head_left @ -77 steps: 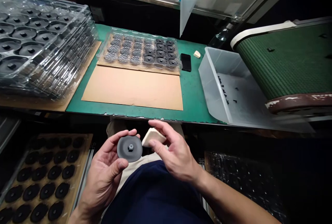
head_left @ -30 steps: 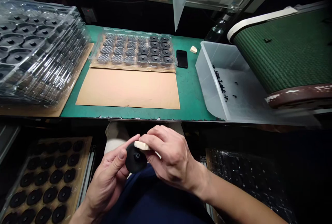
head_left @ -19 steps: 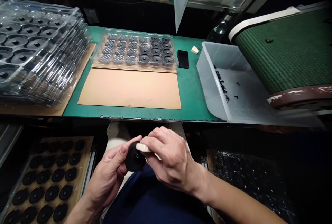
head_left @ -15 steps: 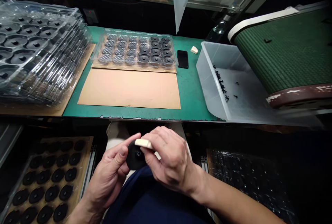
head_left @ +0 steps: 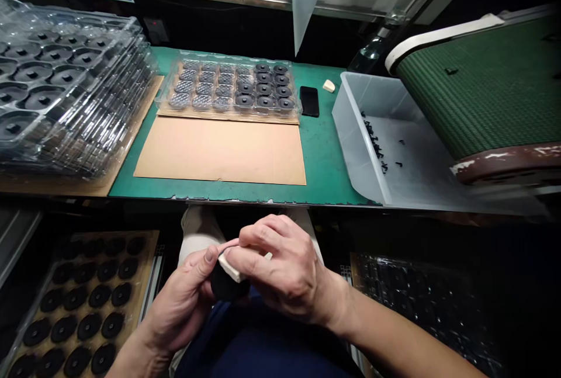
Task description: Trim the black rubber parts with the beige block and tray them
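A round black disc (head_left: 228, 285) is held over my lap by my left hand (head_left: 186, 296), its thumb and fingers closed on the disc's left edge. My right hand (head_left: 283, 264) is closed on a small cream-coloured block (head_left: 232, 264), which lies against the upper face of the disc and covers its centre. The fingertips of both hands nearly meet at the disc's top edge. Beyond them, a clear tray (head_left: 210, 112) on the table has black discs in its right-hand pockets.
Stacked clear trays (head_left: 100, 103) of discs stand at left. Cardboard (head_left: 219, 150), a black phone (head_left: 309, 101) and another cream piece (head_left: 328, 86) lie on the green table. A translucent bin (head_left: 359, 150) sits below a green conveyor (head_left: 491, 86). Lower left is another disc tray (head_left: 149, 243).
The cream block in my right hand has moved down from the disc's upper edge onto its face, now tilted differently. The disc's centre has become hidden. The view has shifted slightly.
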The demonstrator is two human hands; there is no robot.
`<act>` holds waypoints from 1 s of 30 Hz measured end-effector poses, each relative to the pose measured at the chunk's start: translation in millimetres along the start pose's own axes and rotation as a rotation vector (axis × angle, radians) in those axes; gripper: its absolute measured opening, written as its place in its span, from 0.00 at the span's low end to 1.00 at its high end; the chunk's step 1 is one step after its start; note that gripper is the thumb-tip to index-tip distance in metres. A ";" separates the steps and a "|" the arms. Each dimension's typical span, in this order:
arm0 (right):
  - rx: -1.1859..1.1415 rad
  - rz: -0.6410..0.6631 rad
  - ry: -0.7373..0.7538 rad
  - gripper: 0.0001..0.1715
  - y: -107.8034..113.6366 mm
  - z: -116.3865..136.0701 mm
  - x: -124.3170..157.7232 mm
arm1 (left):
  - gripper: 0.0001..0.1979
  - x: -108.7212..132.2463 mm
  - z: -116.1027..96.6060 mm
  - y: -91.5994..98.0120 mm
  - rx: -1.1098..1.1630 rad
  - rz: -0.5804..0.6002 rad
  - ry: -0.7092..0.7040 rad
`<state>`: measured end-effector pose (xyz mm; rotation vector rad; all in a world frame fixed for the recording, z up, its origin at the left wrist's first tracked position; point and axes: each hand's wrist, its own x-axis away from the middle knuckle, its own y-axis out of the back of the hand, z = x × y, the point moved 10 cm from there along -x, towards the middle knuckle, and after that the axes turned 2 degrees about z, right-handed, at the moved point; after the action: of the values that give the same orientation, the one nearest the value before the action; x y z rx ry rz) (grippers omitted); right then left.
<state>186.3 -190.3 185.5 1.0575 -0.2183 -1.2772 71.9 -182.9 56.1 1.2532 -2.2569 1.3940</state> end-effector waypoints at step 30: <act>-0.213 0.020 -0.407 0.10 -23.4 -40.6 11.6 | 0.23 1.5 -18.1 22.4 -0.038 -0.144 -0.189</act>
<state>201.5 -177.1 141.5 0.6064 -0.3902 -1.4542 49.9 -164.7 52.4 1.5599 -2.2457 1.2230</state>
